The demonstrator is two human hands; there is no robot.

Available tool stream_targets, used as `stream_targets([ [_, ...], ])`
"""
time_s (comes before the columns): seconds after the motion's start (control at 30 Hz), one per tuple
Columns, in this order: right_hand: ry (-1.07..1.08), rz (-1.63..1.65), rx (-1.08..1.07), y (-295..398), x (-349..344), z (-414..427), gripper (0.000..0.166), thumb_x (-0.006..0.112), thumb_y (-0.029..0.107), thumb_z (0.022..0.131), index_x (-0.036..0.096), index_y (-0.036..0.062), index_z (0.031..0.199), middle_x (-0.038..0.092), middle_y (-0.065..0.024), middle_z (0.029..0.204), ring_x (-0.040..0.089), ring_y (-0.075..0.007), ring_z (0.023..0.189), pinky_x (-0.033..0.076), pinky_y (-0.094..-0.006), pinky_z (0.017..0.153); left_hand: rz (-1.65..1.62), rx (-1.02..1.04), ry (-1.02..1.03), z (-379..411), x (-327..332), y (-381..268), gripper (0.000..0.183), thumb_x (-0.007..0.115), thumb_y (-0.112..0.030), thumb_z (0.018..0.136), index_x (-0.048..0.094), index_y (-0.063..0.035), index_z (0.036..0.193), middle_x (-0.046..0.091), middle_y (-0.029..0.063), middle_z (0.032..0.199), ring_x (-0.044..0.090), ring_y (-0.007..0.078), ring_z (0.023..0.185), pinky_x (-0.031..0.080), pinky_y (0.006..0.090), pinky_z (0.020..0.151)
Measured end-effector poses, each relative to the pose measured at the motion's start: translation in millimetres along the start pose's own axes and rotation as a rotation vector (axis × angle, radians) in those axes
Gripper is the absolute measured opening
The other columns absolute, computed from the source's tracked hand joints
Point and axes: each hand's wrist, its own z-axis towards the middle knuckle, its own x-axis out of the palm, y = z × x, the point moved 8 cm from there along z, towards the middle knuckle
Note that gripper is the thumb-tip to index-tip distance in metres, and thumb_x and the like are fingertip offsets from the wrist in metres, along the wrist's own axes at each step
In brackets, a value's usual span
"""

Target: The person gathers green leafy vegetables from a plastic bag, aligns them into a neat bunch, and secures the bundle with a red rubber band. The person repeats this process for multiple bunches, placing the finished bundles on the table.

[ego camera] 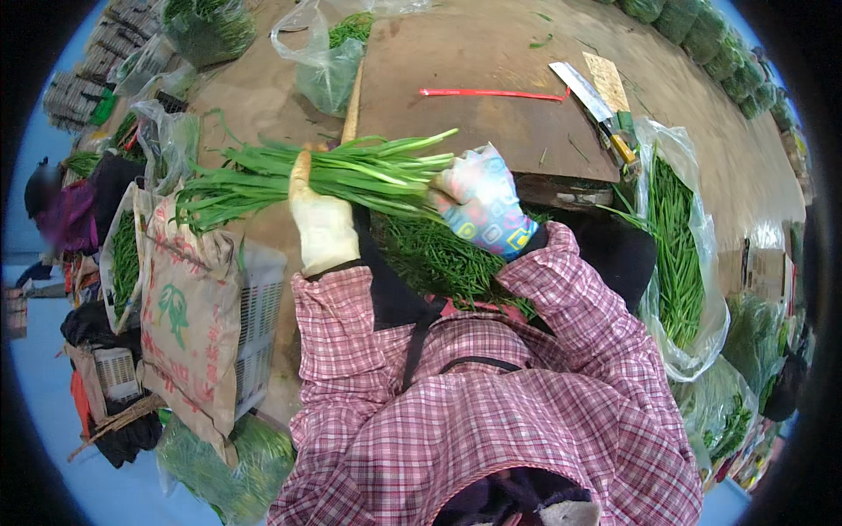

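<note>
My left hand [322, 220], in a pale glove, grips a bunch of long green leaves, seemingly garlic chives [375, 167], around its middle. The bunch lies roughly level, its leafy tips to the left and paler stalk ends to the right. My right hand [480, 197], in a patterned glove, is at the stalk ends; its fingers are bent, but whether they grip stalks cannot be told. Loose greens [441, 256] are heaped below, by my lap. Beyond the hands stands a brown board [460, 131] with a red strip [493, 94] on it. A cleaver [585, 92] rests at its right corner.
An open plastic bag of chives [677, 250] stands at my right. To the left are a printed sack [191, 315] and a white plastic crate [256, 315]. Another bag of greens [332, 72] sits beside the board. A person [72, 210] is at the far left.
</note>
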Motion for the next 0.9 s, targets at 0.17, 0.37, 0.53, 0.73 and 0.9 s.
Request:
stream_targets([
  [0.17, -0.128, 0.07, 0.359, -90, -12, -91, 0.015, 0.07, 0.022, 0.074, 0.064, 0.0096, 0.069, 0.061, -0.0112, 0.068, 0.06, -0.0329, 0.07, 0.045, -0.0452, 0.065, 0.053, 0.006, -0.072, 0, 3, -31, 0.017, 0.06, -0.026, 0.088, 0.063, -0.0098, 0.093, 0.065, 0.0059, 0.096, 0.061, 0.0247, 0.091, 0.049, 0.0422, 0.087],
  [0.37, 0.994, -0.41, 0.495, -135, 69, -196, 0.022, 0.062, 0.031, 0.08, 0.074, 0.0123, 0.079, 0.071, -0.0119, 0.08, 0.069, -0.0275, 0.076, 0.054, -0.039, 0.068, 0.124, 0.244, -0.114, 9, -2, -101, 0.022, 0.055, -0.027, 0.092, 0.063, -0.0073, 0.096, 0.065, 0.008, 0.096, 0.061, 0.0249, 0.089, 0.05, 0.0414, 0.086],
  [0.53, 0.252, 0.816, 0.764, -93, 68, -96, 0.062, 0.066, 0.043, 0.084, 0.055, -0.0015, 0.126, 0.063, -0.021, 0.117, 0.062, -0.0293, 0.107, 0.048, -0.037, 0.091, 0.069, 0.204, -0.006, 18, 16, -94, 0.021, 0.055, -0.024, 0.092, 0.063, -0.0064, 0.101, 0.063, 0.0077, 0.105, 0.059, 0.0251, 0.098, 0.048, 0.0412, 0.091],
  [0.73, 0.087, 0.899, 0.672, -47, 24, -5, 0.04, 0.068, 0.023, 0.084, 0.061, -0.0041, 0.113, 0.069, -0.0142, 0.097, 0.064, -0.0194, 0.086, 0.05, -0.0324, 0.078, 0.098, 0.175, 0.047, -28, 45, -55, 0.023, 0.055, -0.023, 0.093, 0.062, -0.0053, 0.105, 0.062, 0.0103, 0.112, 0.058, 0.027, 0.105, 0.046, 0.0447, 0.095],
  [0.9, -0.165, 1.229, 0.911, -107, 30, -32, 0.034, 0.064, 0.023, 0.086, 0.064, -0.0059, 0.105, 0.069, -0.0105, 0.09, 0.064, -0.016, 0.082, 0.05, -0.0297, 0.076, 0.137, 0.159, 0.102, -21, 39, -56, 0.024, 0.062, -0.025, 0.089, 0.064, -0.0071, 0.105, 0.064, 0.0107, 0.111, 0.06, 0.0305, 0.103, 0.047, 0.0498, 0.093],
])
